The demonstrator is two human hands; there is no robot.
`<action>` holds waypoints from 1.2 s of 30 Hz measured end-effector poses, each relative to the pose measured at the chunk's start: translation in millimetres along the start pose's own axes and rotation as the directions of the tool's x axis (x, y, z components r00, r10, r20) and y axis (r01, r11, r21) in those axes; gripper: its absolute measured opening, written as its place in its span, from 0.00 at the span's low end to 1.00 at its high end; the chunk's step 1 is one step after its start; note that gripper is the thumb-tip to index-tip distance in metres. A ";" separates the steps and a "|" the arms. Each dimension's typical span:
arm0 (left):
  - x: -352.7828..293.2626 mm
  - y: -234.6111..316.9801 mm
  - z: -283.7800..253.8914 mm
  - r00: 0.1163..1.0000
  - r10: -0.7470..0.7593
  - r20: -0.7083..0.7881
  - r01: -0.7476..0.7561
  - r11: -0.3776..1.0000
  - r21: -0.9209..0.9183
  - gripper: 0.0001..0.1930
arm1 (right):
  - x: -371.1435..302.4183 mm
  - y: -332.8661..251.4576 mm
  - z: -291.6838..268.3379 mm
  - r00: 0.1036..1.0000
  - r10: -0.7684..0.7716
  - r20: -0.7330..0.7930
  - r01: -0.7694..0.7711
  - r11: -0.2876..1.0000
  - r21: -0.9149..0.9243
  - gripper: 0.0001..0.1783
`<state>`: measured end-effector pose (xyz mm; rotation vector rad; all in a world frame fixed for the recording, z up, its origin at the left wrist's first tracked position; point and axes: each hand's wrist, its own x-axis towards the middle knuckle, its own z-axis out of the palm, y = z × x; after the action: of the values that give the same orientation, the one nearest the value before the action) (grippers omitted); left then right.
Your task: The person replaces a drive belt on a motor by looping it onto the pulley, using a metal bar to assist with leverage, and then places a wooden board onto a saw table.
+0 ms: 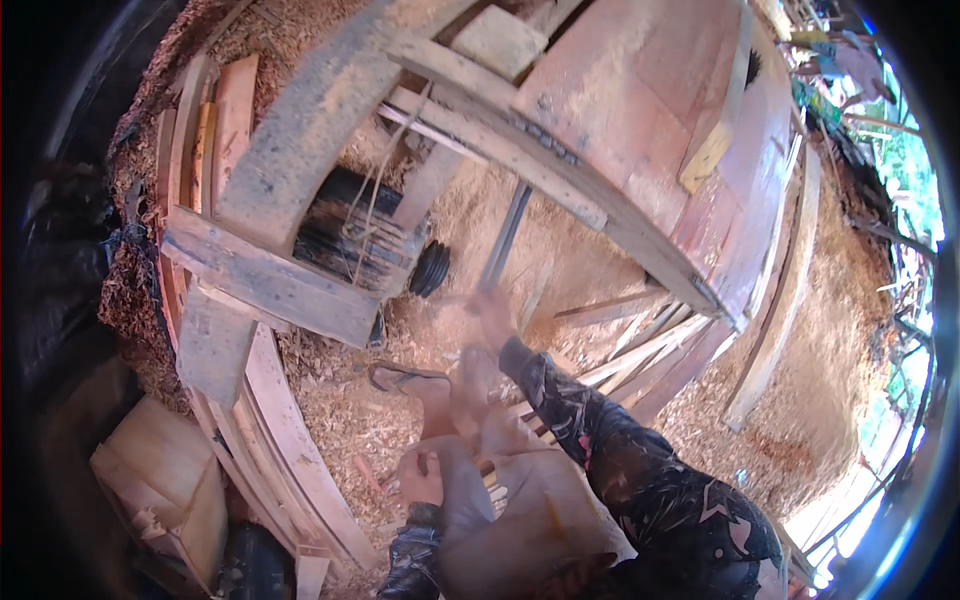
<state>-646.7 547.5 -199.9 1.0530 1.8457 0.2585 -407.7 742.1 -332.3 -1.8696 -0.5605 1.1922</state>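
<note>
My right hand [490, 318], blurred by motion, reaches under the wooden table [640, 110]. It appears to grip the lower end of a dark belt [508, 235], which runs straight down from beneath the tabletop. Left of that hand sits a dark motor [345, 225] with a black grooved pulley [430, 270]. A thin cord [372, 190] hangs in a loop over the motor. Near my bent knee, my left hand [420, 477] has its fingers curled in; whatever lies inside them is hidden.
Thick timber beams [290, 290] frame the motor. Long boards [300, 440] lie on the left, and more slats [650, 340] lie under the table. Sawdust and shavings [340, 395] cover the ground around my sandalled foot [430, 390]. A wooden box-like block [165, 470] is at lower left.
</note>
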 end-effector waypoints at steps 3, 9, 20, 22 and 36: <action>1.3 9.0 -15.6 0.994 -0.075 0.078 0.090 0.972 -0.218 0.08 | -5.3 -14.6 3.4 0.991 -0.132 0.018 0.133 0.983 -0.128 0.11; 9.4 25.2 -29.3 0.994 0.067 0.085 -0.048 0.977 -0.209 0.09 | -10.4 -16.8 -13.8 0.992 -0.068 0.104 0.117 0.799 -0.590 0.12; 117.8 164.9 -59.3 0.983 0.175 -0.052 -0.182 0.923 -0.338 0.14 | -19.5 -40.2 -5.6 0.978 -0.203 0.047 0.183 0.731 -0.657 0.18; 144.7 213.5 -50.8 0.966 0.260 -0.006 -0.238 0.872 -0.429 0.18 | -11.2 -61.1 -8.1 0.999 -0.021 0.050 0.047 0.792 -0.609 0.18; 302.5 301.3 87.9 0.985 -0.046 0.166 0.029 0.994 0.103 0.20 | 38.3 -271.8 17.8 0.440 0.714 0.545 0.572 0.245 -0.783 0.18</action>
<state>-459.3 935.7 -264.2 1.0740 1.7386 0.0522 -389.7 928.5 -130.8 -1.8858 -2.4637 2.3170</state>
